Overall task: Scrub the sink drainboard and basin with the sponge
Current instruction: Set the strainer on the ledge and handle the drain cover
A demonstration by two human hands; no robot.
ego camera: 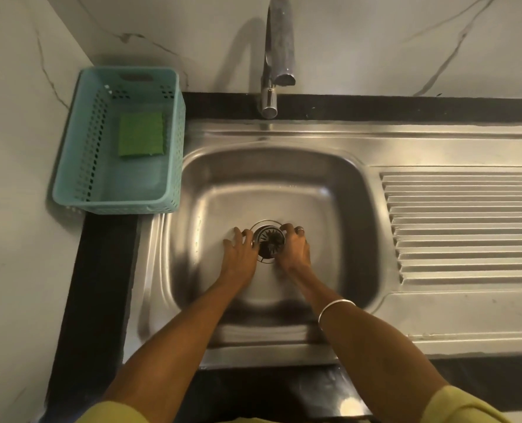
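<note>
The steel basin [330,193] fills the middle of the head view, with the ribbed drainboard [461,227] to its right. Both my hands reach down to the drain strainer [269,241] at the basin's bottom. My left hand [240,250] touches the strainer's left rim with fingers spread. My right hand [295,247] curls over its right rim, a ring on one finger. The green sponge [141,134] lies flat inside the teal basket, far from either hand.
The teal perforated basket [79,166] stands on the counter left of the basin. A chrome tap [276,56] rises behind the basin, its spout over the back edge. A black counter strip [98,285] borders the sink. Marble walls stand behind and left.
</note>
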